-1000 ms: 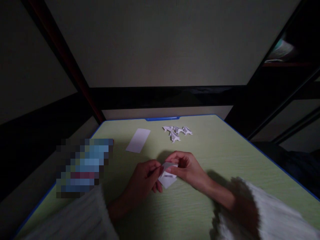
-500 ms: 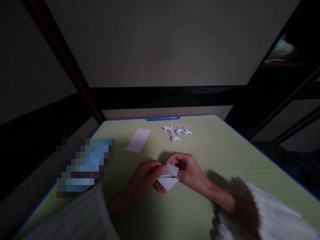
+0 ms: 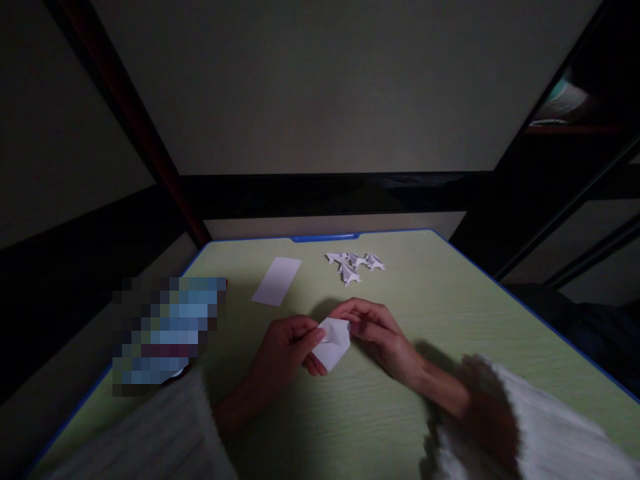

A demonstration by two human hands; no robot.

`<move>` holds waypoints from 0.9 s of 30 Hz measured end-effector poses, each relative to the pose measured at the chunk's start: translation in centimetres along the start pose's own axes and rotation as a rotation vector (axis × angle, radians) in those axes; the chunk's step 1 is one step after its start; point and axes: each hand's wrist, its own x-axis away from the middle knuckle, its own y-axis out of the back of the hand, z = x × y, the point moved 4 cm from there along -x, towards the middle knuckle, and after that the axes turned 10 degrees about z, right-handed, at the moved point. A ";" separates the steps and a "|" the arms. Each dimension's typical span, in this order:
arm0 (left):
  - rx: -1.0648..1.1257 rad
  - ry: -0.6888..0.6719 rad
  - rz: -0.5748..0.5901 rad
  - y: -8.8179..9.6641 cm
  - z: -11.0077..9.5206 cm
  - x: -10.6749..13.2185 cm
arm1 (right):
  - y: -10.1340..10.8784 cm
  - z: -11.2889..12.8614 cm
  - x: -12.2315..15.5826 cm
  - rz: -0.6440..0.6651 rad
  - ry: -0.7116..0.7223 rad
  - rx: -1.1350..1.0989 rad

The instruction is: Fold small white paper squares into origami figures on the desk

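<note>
A small piece of folded white paper [image 3: 334,345] is held between both hands, just above the table. My left hand [image 3: 287,347] pinches its left side, thumb on top and fingers curled beneath. At the paper's right edge my right hand [image 3: 383,337] grips with thumb and fingers; part of those fingers lies behind the sheet. Beyond the hands, several folded white paper figures [image 3: 350,272] sit in a cluster on the table. A flat white rectangular sheet of paper [image 3: 277,281] lies to their left.
The light green table [image 3: 430,427] has a blue rim and a blue strip [image 3: 325,238] at its far edge. A pixelated, bluish object [image 3: 175,333] lies on the left side. A pale panel [image 3: 320,93] rises behind the table.
The folded paper has turned and its upper flap now lies flatter. My right hand has shifted slightly up, its thumb now at the paper's right edge. The left hand moved a little.
</note>
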 end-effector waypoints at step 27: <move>-0.004 0.034 0.170 -0.8 -0.4 0.2 | 0.4 -0.3 -0.1 -0.131 -0.079 0.151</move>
